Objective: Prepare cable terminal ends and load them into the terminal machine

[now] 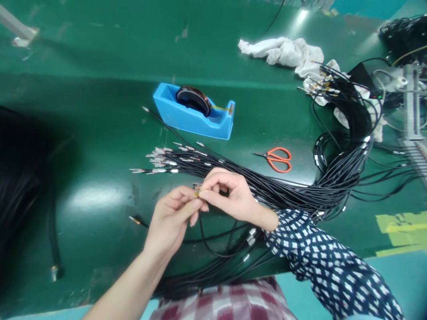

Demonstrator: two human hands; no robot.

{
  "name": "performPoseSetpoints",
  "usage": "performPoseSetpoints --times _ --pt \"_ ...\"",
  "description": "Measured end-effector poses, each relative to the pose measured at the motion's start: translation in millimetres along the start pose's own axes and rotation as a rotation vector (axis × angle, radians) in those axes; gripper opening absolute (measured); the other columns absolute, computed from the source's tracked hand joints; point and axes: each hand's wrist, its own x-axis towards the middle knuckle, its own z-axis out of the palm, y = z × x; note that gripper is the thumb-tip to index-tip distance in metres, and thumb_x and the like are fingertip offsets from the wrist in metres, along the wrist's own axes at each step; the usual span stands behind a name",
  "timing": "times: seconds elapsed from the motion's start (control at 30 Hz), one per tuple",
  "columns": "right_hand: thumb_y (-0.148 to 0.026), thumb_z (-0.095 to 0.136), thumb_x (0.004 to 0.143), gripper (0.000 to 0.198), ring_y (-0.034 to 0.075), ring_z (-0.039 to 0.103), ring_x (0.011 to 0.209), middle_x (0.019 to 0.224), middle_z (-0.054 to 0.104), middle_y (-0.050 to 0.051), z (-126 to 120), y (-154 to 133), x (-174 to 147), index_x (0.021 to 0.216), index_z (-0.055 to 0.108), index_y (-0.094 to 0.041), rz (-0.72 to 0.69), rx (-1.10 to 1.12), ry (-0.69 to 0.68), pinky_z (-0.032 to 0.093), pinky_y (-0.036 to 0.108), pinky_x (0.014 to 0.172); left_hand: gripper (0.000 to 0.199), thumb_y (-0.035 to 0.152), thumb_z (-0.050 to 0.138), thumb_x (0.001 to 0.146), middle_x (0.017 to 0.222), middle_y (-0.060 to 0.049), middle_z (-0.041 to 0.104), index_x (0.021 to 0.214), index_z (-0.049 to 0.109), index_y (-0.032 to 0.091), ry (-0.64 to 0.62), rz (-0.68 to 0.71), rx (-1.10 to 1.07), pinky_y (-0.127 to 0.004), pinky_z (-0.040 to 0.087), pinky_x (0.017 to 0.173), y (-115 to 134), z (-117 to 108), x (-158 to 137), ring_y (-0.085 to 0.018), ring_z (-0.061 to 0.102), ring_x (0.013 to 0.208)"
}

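The green counter (pixel 100 146) spreads out on every side of the blue dispenser (pixel 190 123). Below the dispenser, the main bundle (pixel 267 180) of black cables runs rightward, then curves up beyond it into a thick bend. A dark, blurred pile (pixel 20 178) stands to the dispenser's left. A second bundle (pixel 196 282) lies farther below it, along the person's edge. The white cloth (pixel 287 51) lies crumpled above and to the right of the dispenser. A yellow patch (pixel 403 229) sits on the counter well to the right and below it.

Both hands are below the dispenser. The left hand (pixel 173 213) has its grip pinched on a cable end (pixel 197 190); the right hand (pixel 230 195), its wrist in a patterned sleeve (pixel 327 262), pinches the same end between thumb and forefinger. That end shows an amber band, partly hidden by the fingertips, and its cable hangs down between the hands.

A brown roll (pixel 199 98) sits inside the dispenser. Orange-handled scissors (pixel 271 157) lie to its lower right. Small white labels (pixel 174 170) mark the cables below it; any print on them is too small to read.
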Motion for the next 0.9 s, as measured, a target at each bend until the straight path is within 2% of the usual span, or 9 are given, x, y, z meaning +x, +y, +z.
performPoseSetpoints --times 0.33,0.5,0.6,0.7,0.8,0.9 --pt "-0.022 0.077 0.078 0.011 0.002 0.045 0.05 0.081 0.062 0.0 -7.1 0.3 8.0 0.083 0.072 -0.013 0.253 0.184 -0.108 0.033 0.018 0.044 0.017 0.026 0.078 0.075 0.064 -0.004 0.07 0.071 0.066 0.016 -0.085 -0.045 -0.006 -0.014 0.039 0.043 -0.5 -3.8 -1.9 -0.007 0.053 0.045" --pt "-0.024 0.074 0.081 0.013 0.003 0.052 0.052 0.082 0.059 0.0 -10.5 0.8 11.1 0.082 0.069 -0.012 0.267 0.198 -0.16 0.042 0.017 0.045 0.017 0.027 0.076 0.077 0.064 -0.003 0.069 0.071 0.066 0.015 -0.115 -0.07 0.014 -0.014 0.037 0.043 -2.2 -4.4 4.1 -0.005 0.051 0.044" --pt "-0.029 0.068 0.086 0.018 0.004 0.053 0.051 0.081 0.06 0.0 -9.5 3.9 10.7 0.083 0.066 -0.012 0.27 0.175 -0.167 0.042 0.016 0.044 0.019 0.03 0.074 0.079 0.065 -0.003 0.068 0.071 0.066 0.014 -0.138 -0.083 0.041 -0.014 0.037 0.043 -1.9 -4.5 7.2 -0.005 0.051 0.044" --pt "-0.032 0.061 0.091 0.02 0.003 0.05 0.048 0.087 0.061 0.002 -9.6 7.6 10.1 0.086 0.064 -0.013 0.228 0.062 -0.078 0.04 0.017 0.043 0.022 0.032 0.072 0.081 0.067 -0.003 0.067 0.072 0.064 0.014 -0.147 -0.043 0.109 -0.015 0.038 0.044 2.0 -4.7 5.0 -0.005 0.051 0.045" --pt "-0.03 0.055 0.096 0.017 0.004 0.052 0.052 0.096 0.062 0.003 -15.3 5.3 10.6 0.092 0.065 -0.016 0.102 -0.207 0.043 0.044 0.019 0.05 0.021 0.032 0.073 0.08 0.067 -0.001 0.067 0.083 0.058 0.017 -0.017 0.089 0.222 -0.019 0.041 0.044 12.1 -7.3 -3.0 -0.009 0.053 0.045" --pt "-0.024 0.054 0.097 0.013 0.009 0.059 0.07 0.096 0.065 0.002 -23.6 -5.4 9.6 0.095 0.066 -0.018 0.002 -0.58 0.008 0.047 0.022 0.064 0.036 0.033 0.073 0.079 0.066 0.002 0.067 0.101 0.047 0.024 0.224 0.197 0.415 -0.024 0.045 0.044 23.9 -16.2 -15.2 -0.016 0.058 0.045"
